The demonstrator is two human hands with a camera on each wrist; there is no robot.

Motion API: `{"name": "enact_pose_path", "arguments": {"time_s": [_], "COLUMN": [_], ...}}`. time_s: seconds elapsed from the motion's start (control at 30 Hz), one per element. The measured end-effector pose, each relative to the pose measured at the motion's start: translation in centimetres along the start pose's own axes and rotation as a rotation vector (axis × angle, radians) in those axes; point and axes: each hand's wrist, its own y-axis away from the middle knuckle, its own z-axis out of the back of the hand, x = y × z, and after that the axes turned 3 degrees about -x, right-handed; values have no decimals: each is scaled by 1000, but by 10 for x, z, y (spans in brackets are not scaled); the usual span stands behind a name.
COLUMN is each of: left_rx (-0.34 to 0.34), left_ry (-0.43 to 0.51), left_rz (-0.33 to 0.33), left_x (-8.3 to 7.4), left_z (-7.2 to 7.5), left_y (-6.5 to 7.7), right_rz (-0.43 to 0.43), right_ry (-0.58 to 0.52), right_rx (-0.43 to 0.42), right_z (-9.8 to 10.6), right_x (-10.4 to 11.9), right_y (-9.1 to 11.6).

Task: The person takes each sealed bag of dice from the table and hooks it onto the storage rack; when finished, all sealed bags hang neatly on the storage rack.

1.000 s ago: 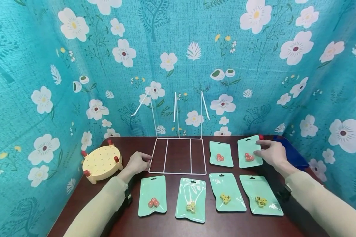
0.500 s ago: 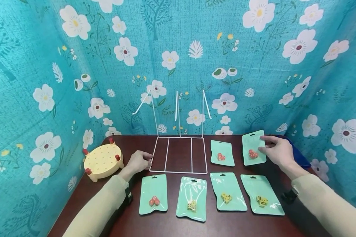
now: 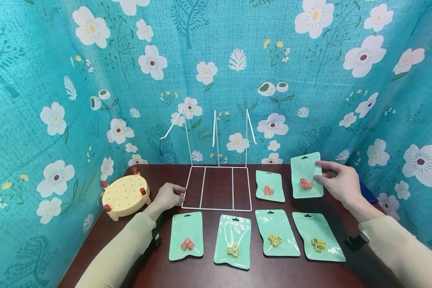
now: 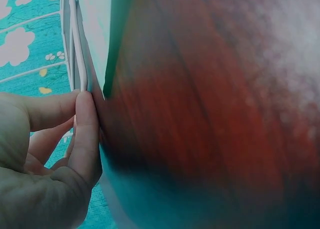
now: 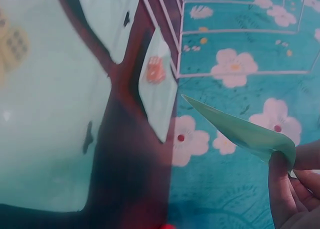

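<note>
Right of the wire rack [image 3: 216,209], the right hand [image 3: 341,182] pinches a green bag [image 3: 302,169] by 1 edge; it may twist or slip. The left hand [image 3: 170,195] grips the rack's left side. The right wrist view reveals the bag's bend; the head view, its hang slot [image 3: 304,157].

Flowered turquoise curtain [image 3: 234,92] — dark tabletop [image 3: 273,274]

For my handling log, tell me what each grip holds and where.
Right grip: a bag of red dice, by its right edge. Left grip: the rack, by its base's left side.
</note>
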Motion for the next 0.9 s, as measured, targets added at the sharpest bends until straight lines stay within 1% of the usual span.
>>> {"name": "enact_pose_path", "arguments": {"time_s": [0.3,0.53,0.63,0.9], "left_rx": [-6,2,6,3], "left_ry": [1,9,16,2], "left_rz": [23,12,9,0], "left_x": [-1,-1,0,0], "left_z": [-1,0,0,0], "left_y": [0,1,1,1], "right_rz": [104,187,224,372], "right_ry": [-18,-15,-42,-115], "right_rx": [-22,-48,-56,-53], "right_z": [5,6,5,0], "right_x": [29,50,60,85], "right_y": [14,26,31,45]}}
